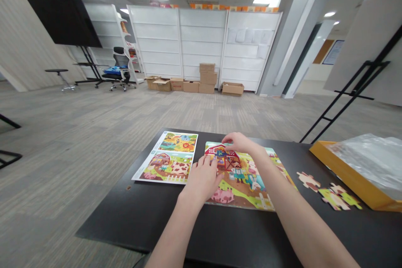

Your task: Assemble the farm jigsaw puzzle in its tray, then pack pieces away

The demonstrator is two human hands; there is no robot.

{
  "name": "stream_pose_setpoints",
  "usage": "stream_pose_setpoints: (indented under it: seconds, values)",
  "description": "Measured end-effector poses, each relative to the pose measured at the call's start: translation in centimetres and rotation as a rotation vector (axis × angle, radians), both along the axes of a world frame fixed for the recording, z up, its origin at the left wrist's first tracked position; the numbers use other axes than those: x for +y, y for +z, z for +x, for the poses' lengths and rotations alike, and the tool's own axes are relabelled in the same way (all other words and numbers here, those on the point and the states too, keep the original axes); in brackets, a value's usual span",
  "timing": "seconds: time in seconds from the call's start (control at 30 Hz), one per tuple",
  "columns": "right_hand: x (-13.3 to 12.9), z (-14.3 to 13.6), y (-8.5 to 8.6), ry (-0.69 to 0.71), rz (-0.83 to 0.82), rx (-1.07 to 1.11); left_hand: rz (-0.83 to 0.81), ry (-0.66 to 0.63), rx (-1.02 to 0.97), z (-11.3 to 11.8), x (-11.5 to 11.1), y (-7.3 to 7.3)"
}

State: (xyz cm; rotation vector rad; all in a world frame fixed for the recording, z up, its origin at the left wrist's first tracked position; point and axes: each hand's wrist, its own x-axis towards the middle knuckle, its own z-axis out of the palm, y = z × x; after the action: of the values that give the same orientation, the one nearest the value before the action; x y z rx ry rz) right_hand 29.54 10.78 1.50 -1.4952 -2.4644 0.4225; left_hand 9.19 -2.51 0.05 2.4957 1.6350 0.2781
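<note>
Left hand [204, 173] palm down on the left side of the farm puzzle [241, 190], fingers loosely spread over the picture, nothing seen in its grasp. Right hand [235, 141] at the far edge, by the red barn roof, fingers bent downward; cannot tell whether they pinch a piece or only press.

Puzzle flat on a black table [150, 217], in front of the person. Visible on it: barn, figure in blue, rabbit, cow, pink pig, white fence. Right forearm crosses above its right part, hiding some of it.

Just left of the puzzle, a printed sheet [166, 161], two pictures: jungle animals above, a similar farm scene below. Well to the right, loose pieces [334, 199], in green, cream and brown, lying close together. Beyond these, near the table's right side, an orange box [351, 180] with clear plastic [370, 159] in it.

Farther off, across grey carpet [188, 109]: white shelves [201, 37], cardboard boxes [207, 78] along their foot, some stacked. To the left, an office chair [119, 67], a round stool [56, 70] and a big dark screen [65, 21] on a stand. To the right, a white board [370, 46] on a black frame.
</note>
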Motion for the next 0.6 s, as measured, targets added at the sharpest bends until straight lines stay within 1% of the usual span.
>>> stream_pose_setpoints:
  seconds: [0.13,0.23,0.3,0.37,0.43,0.53,0.6]
  values:
    - [0.1,-0.3,-0.8,-0.019,-0.007,-0.037,0.003,-0.002,0.004,-0.1,-0.1,0.1]
    - [0.1,-0.1,-0.4,-0.011,-0.013,-0.025,-0.004,-0.005,0.013,0.0,0.0,0.2]
    - [-0.3,0.1,0.6,-0.029,-0.005,0.005,-0.009,-0.007,0.018,0.0,0.0,0.2]
    - [-1.1,0.5,2.3,-0.092,0.033,0.047,-0.01,-0.01,0.026,0.1,0.1,0.4]
    - [-2.5,1.3,4.3,-0.16,0.099,0.086,-0.012,-0.016,0.039,0.1,0.1,0.6]
    - [-5.4,4.2,6.6,-0.239,0.131,0.096,-0.018,-0.022,0.058,0.1,0.3,0.9]
    - [-7.4,7.4,7.2,-0.311,0.088,0.01,-0.022,-0.022,0.071,0.2,0.4,0.9]
